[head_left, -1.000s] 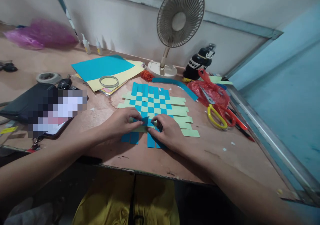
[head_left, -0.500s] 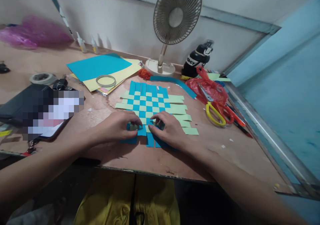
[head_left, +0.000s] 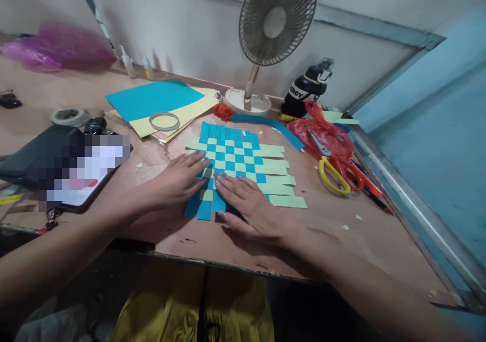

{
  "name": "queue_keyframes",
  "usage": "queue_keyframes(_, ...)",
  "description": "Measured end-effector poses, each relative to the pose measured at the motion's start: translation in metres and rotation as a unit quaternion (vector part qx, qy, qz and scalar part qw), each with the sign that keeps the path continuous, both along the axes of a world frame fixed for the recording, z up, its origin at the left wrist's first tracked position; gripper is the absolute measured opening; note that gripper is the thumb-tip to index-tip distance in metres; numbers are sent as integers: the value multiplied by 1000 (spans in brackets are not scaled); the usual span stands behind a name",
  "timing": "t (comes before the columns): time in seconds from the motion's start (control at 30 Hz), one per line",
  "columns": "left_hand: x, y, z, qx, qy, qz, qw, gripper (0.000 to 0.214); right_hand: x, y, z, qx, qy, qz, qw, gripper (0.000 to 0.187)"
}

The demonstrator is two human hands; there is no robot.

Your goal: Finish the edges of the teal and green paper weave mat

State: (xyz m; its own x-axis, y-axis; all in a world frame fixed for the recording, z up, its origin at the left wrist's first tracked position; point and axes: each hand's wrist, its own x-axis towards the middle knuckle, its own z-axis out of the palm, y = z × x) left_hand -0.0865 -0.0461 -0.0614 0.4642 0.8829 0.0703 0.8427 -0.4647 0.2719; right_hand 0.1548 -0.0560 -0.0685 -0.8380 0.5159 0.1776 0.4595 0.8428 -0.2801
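A woven mat of blue and pale green paper strips [head_left: 237, 157] lies flat on the wooden table [head_left: 360, 235]. My left hand [head_left: 178, 180] rests open on the mat's left near corner, fingers stretched flat over the strips. My right hand [head_left: 248, 205] lies open on the near edge of the mat, fingers spread and pressing down. Loose green strip ends [head_left: 283, 190] stick out to the right of the weave. Neither hand holds anything.
Yellow and red scissors [head_left: 336, 175] lie right of the mat beside a red plastic bag [head_left: 322, 137]. A desk fan [head_left: 266, 38], a dark bottle [head_left: 306, 91], blue and yellow paper sheets [head_left: 155, 101], tape rolls [head_left: 164, 121], glue bottles [head_left: 127, 63] and a dark pouch [head_left: 41, 154] stand around.
Both hands went from pinching strips at the mat's near edge to lying flat and open on the weave. The lifted blue strip now lies down.
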Motion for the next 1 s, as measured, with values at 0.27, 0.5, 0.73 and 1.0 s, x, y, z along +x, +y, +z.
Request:
queue_keyframes(0.27,-1,0,3,-18,74,45,996,56,2,-1,-1,-36,-74,67,994,77)
queue_keyframes(0.5,-1,1,9,-22,63,70,995,55,4,4,3,-35,-100,95,990,82)
queue_keyframes(0.73,-6,5,5,1,40,78,996,57,2,-1,1,-55,-103,107,987,90)
queue_keyframes(1.0,-10,10,4,15,9,67,998,56,2,-4,8,-47,-85,100,990,90)
